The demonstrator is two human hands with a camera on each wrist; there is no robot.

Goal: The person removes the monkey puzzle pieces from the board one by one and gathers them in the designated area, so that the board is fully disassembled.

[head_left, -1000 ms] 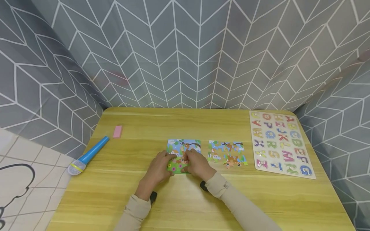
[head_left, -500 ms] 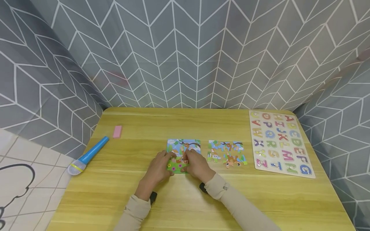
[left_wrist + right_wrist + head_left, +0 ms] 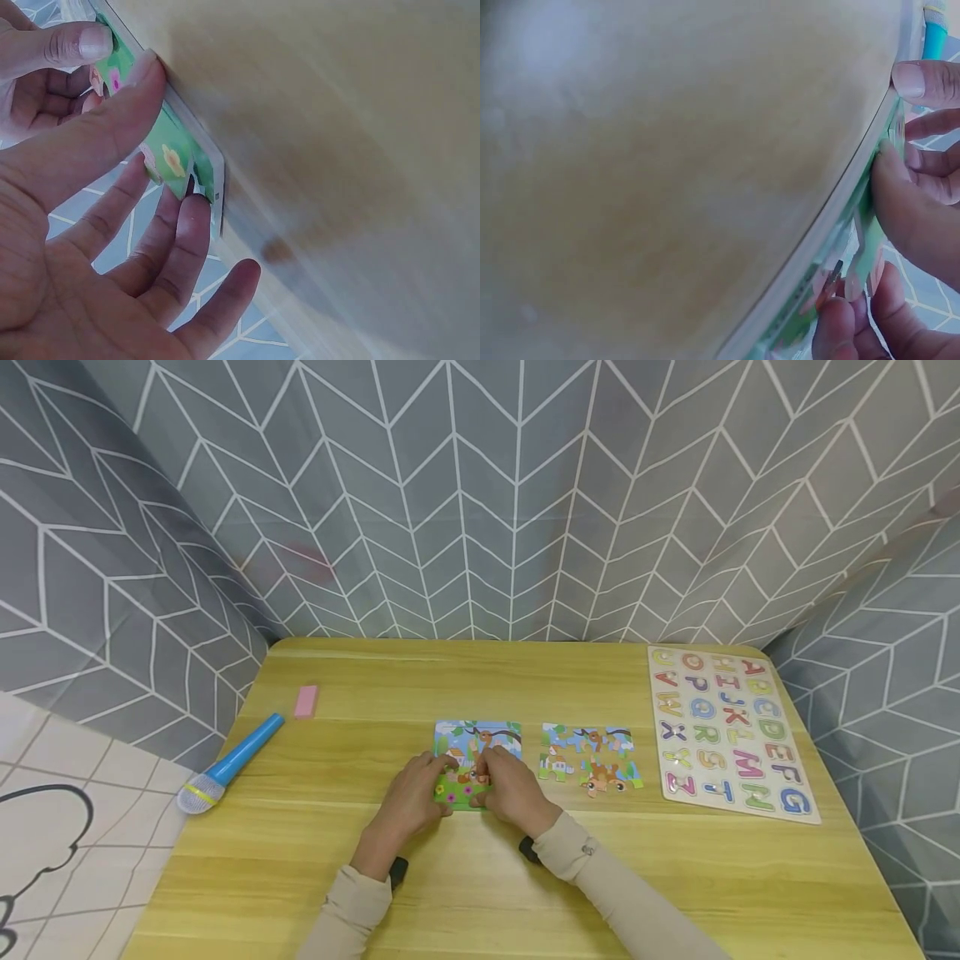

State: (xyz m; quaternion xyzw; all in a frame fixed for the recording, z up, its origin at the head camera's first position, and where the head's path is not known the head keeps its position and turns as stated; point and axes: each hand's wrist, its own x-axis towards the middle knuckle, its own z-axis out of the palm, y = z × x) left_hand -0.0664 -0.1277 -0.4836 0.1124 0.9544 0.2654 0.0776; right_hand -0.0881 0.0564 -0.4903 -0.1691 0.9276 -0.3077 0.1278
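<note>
In the head view a small picture jigsaw puzzle point(image 3: 491, 728) lies in its tray at mid-table, between both hands. My left hand point(image 3: 411, 789) grips the left side of its green, flowered puzzle pieces point(image 3: 171, 154), thumb on the near edge and fingertips at the far side. On the opposite side my right hand point(image 3: 513, 789) pinches the same flowered strip, its thumb point(image 3: 904, 202) by the tray's near rim. In the left wrist view the green pieces stand tilted up over the tray edge. The fingers cover part of the picture.
Right of the tray lies a second group of puzzle pieces point(image 3: 596, 743) with a deer picture. A white alphabet board point(image 3: 720, 806) stands farther right. On the left are a blue toy microphone point(image 3: 243, 752) and a pink block point(image 3: 306, 702). A grey patterned curtain point(image 3: 480, 527) encloses the table.
</note>
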